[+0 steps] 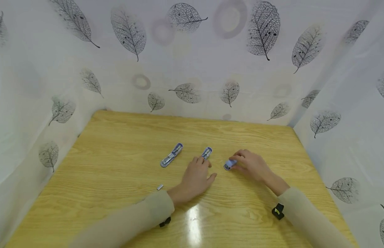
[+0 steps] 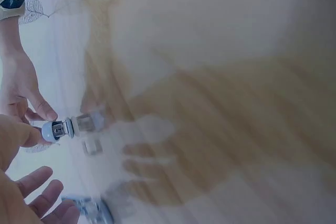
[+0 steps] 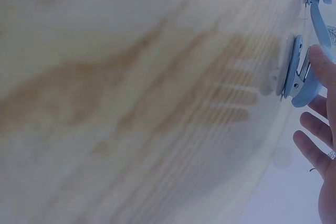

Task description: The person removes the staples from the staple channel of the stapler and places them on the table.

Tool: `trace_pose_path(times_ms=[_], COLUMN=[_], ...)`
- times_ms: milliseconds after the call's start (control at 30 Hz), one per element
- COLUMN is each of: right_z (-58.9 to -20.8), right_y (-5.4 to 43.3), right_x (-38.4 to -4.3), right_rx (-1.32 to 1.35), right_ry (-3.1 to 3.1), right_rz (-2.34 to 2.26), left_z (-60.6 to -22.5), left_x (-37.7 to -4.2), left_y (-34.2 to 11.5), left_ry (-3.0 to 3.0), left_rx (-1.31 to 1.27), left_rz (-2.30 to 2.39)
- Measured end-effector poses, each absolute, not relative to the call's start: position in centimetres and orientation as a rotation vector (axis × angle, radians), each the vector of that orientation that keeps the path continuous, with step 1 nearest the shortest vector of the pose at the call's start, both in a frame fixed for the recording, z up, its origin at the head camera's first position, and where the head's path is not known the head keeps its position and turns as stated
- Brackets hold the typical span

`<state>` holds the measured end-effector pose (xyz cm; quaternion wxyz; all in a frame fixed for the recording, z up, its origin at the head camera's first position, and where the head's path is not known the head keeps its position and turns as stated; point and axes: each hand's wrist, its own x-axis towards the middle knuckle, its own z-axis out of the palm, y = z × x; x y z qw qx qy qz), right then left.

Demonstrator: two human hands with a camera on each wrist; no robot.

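My right hand [image 1: 252, 165] pinches a small blue stapler [image 1: 229, 164] at the right of the group, thumb on one side and fingers on the other. In the right wrist view this stapler [image 3: 297, 72] stands with its arm slightly raised. My left hand [image 1: 195, 177] reaches over a second stapler [image 1: 207, 152], which lies spread open; the fingers cover its near end. The left wrist view shows the left fingers [image 2: 44, 198] loosely extended and parted. Farther left, a third stapler [image 1: 171, 155] lies folded open, its metal inside facing up.
A small silvery strip [image 1: 160, 187], like a short row of staples, lies left of my left wrist. The wooden table [image 1: 123, 137] is bounded at the back and sides by leaf-patterned cloth [image 1: 185, 62]. Each wrist carries a dark camera mount [image 1: 278, 211].
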<state>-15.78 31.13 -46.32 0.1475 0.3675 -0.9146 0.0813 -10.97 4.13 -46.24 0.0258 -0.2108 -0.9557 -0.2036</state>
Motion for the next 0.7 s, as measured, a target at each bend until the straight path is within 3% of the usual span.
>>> trace_pose_path(times_ms=[433, 700], right_z=[-46.6, -46.8], right_y=[31.2, 31.2], right_x=[-14.0, -13.8], right_rx=[1.156, 1.012], right_ry=[-2.509, -2.717], right_rz=[0.315, 0.588], left_z=[-47.0, -47.0], left_x=[-11.4, -11.6], left_y=[8.3, 9.6], left_ry=[-3.045, -3.031], left_rx=[-0.715, -0.68], left_rz=[-0.426, -0.328])
